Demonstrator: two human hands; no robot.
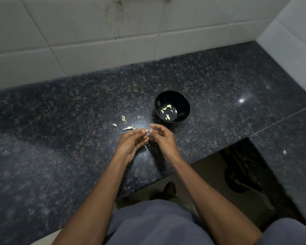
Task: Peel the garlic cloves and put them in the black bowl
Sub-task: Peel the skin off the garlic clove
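Two bare hands meeting over the dark speckled granite counter [60,121], just near of the small round black bowl [172,106]. Left hand [131,144] palm-up, fingers [142,133] curled inward; right hand [162,137] opposite, fingers curled, thumb and forefinger tips pressed toward the left ones. Between the fingertips, a tiny pale garlic clove [148,133], pinched from both sides; too small to tell its long axis or which way it points. Inside the bowl, several peeled pale cloves [167,112] scattered on the bottom, lying at mixed angles. On the counter left of the bowl, loose unpeeled cloves and papery skins [129,128], the longest piece lying roughly left-to-right. Behind, a white tiled wall [95,32].
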